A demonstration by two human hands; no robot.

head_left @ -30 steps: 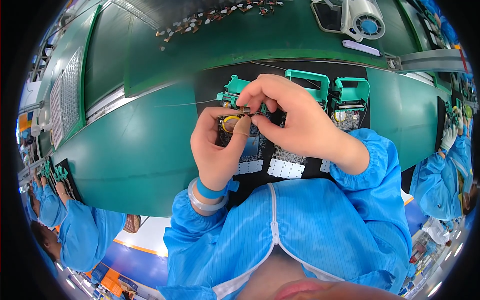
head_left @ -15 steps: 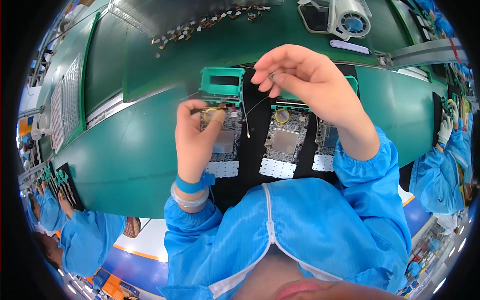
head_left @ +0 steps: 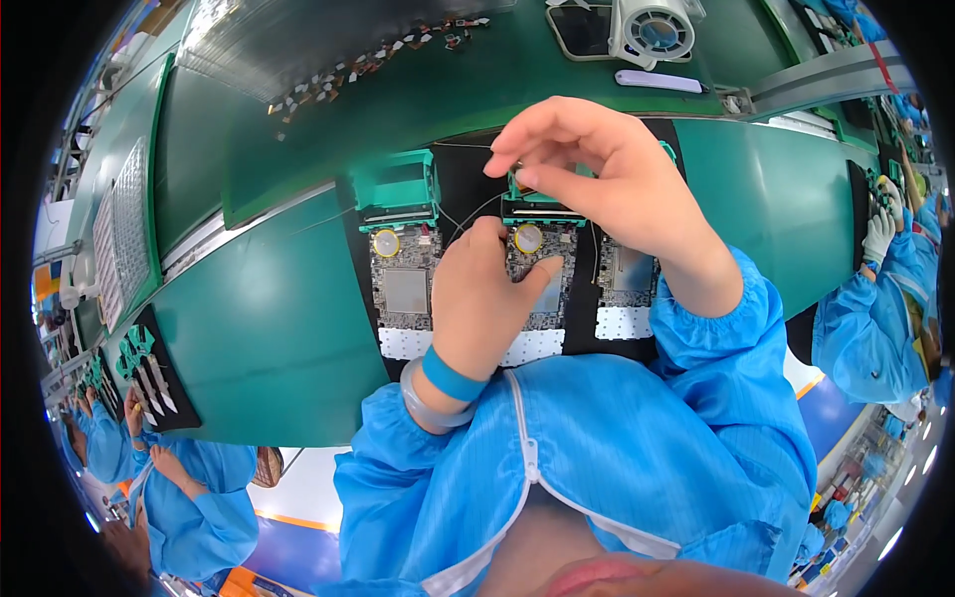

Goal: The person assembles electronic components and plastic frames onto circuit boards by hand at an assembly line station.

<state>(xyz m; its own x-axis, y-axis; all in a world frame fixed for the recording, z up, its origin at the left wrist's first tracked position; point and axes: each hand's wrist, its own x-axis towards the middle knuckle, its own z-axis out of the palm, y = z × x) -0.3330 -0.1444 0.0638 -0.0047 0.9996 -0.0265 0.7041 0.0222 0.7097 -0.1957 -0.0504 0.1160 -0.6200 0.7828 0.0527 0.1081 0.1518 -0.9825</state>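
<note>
Three circuit boards lie in a row on a black mat (head_left: 468, 164), each with a green plastic frame at its far end. Across the middle circuit board (head_left: 527, 261) rests my left hand (head_left: 484, 303), its fingers at the left edge and its thumb on the right side, beside a yellow-rimmed coin cell (head_left: 528, 238). Above that board's green frame (head_left: 557, 207), my right hand (head_left: 607, 164) pinches something small and partly hidden; a bit of orange-brown shows at the fingertips. A thin cable (head_left: 476, 215) curves between the left and middle frames. The left board (head_left: 406, 289) is untouched.
Small loose parts (head_left: 368, 65) lie scattered at the back beside a clear plastic tray (head_left: 259, 40). A white fan (head_left: 657, 35), a phone (head_left: 579, 32) and a lilac-handled tool (head_left: 659, 81) stand back right. Co-workers in blue sit at both sides.
My left hand has moved right, from the left board to the middle one. My right hand stays pinched over the middle frame, now lower against it. The whole view has shifted slightly.
</note>
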